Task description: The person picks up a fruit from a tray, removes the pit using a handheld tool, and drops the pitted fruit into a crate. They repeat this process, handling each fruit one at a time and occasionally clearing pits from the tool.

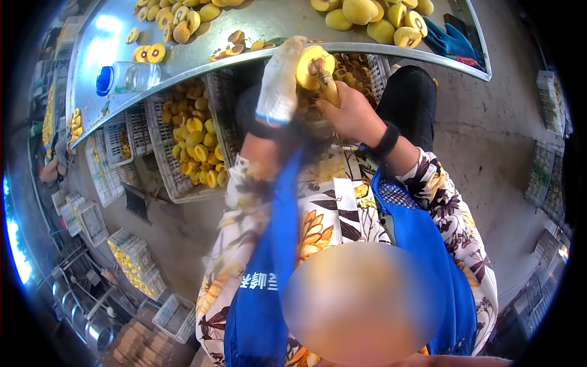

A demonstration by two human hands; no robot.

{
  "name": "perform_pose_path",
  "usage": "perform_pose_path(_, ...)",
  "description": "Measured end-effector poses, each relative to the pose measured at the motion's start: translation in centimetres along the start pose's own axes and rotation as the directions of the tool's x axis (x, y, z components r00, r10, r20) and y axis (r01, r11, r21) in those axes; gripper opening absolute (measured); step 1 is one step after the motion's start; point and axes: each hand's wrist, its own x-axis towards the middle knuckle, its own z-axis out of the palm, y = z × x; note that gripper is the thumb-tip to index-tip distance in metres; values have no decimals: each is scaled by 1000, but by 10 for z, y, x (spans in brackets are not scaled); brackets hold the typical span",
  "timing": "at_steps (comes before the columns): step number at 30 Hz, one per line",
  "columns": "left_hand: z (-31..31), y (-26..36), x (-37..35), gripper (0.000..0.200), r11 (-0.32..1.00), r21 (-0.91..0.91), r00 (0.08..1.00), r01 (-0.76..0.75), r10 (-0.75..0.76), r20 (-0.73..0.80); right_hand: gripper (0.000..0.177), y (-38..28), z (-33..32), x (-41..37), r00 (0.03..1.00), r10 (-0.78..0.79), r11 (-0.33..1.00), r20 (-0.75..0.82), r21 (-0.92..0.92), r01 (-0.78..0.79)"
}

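Observation:
My left hand [280,82], in a white glove with a blue cuff edge, is closed round a yellow peach half [309,66] at the table's front edge. The cut face of the fruit, with a brown pit area, points towards my right hand [354,113]. That bare hand grips a small pitting tool [329,90] with a yellowish handle, and its metal tip touches the middle of the peach. Below both hands, partly hidden by them, a crate holds brown pits [358,70].
The metal table [202,61] bears halved peaches [181,30], more peaches [359,11], a blue-capped jar [131,77] and blue gloves [451,40]. Left of my legs stands a crate of peach halves [199,137]. Stacked crates [136,260] line the floor at left.

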Motion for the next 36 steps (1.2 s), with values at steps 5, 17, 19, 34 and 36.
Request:
perform_pose_path(5, 16, -31, -8, 29, 955, -46, 931, -292, 273, -242, 21, -5, 13, 1, 999, 41, 971, -19, 237, -36)
perform_pose_path(17, 10, -9, 2, 19, 994, -96, 987, -60, 44, -157, 11, -22, 6, 0, 944, 234, 870, 234, 383, -310)
perform_pose_path(19, 12, -10, 3, 18, 989, -142, 990, -40, 20, -138, 10, -25, 4, -2, 922, 277, 823, 271, 428, -373)
perform_pose_path(34, 10, -11, 4, 51, 955, -255, 965, 152, -199, -172, 12, -3, -15, 6, 776, -104, 482, 623, 714, -508)
perform_pose_path(36, 2, 2, -4, 54, 910, -365, 926, 199, -296, -234, 12, -8, -13, 2, 770, -214, 555, 601, 724, -411)
